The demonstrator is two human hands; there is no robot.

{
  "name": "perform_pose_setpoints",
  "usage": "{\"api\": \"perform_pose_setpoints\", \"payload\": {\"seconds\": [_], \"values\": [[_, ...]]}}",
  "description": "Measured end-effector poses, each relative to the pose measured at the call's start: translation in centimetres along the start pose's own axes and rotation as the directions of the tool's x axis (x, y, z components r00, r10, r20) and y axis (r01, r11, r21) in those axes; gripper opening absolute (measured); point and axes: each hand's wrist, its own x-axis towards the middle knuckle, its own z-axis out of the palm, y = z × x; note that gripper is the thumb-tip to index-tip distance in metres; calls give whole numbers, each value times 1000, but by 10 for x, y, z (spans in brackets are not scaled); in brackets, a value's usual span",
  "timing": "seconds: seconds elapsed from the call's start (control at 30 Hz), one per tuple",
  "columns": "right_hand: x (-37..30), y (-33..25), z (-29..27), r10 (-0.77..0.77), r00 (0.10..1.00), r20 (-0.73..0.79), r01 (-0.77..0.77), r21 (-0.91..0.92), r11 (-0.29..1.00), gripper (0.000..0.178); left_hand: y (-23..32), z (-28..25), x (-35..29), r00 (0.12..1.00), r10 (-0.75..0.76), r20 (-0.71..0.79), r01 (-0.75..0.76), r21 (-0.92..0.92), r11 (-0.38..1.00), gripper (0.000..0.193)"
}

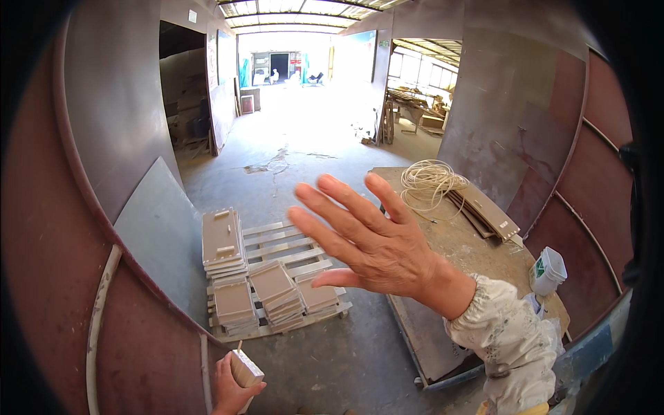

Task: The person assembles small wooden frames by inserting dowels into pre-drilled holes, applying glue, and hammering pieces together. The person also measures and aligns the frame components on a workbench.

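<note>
My right hand (370, 238) is raised in the middle of the view, its back toward me and its fingers spread, holding nothing. A pale patterned sleeve covers that forearm. Low on the left, my left hand (232, 389) is closed around a small tan block (243, 371) with a whitish, speckled end. A short thin stick pokes up beside the block; how it is fixed there does not show. Beyond my hands, stacks of brown panels with pale edges (273, 287) lie on a wooden pallet (301, 250). Small light pieces rest on top of the left stack (221, 235).
At right stands a worktable (387, 181) bearing a coiled pale hose or cable (430, 181), long brown boards (487, 211) and a white bucket (548, 271). A grey sheet (162, 238) leans on the left wall. Farther off, the concrete floor (277, 166) leads to a bright opening.
</note>
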Motion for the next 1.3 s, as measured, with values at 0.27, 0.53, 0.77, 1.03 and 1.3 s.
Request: {"api": "perform_pose_setpoints", "payload": {"seconds": [0.27,0.53,0.77,1.03,1.3], "values": [[-62,-40,27,62,971,229,-111,210,971,87,11,6,2,999,-21,37,21,-10,1000,111],[-82,-62,0,118,955,272,-202,308,929,65,20,25,12,998,52,47,-49,-55,997,114],[-37,28,-127,691,709,-143,-301,824,480,33,18,15,5,998,67,-18,-68,-54,996,112],[-27,2,-158,548,836,16,-247,904,349,27,24,20,9,994,103,-18,-105,-75,992,112],[-57,14,-147,549,801,240,-271,962,-26,33,23,18,4,995,95,-6,-95,-41,995,112]]}}
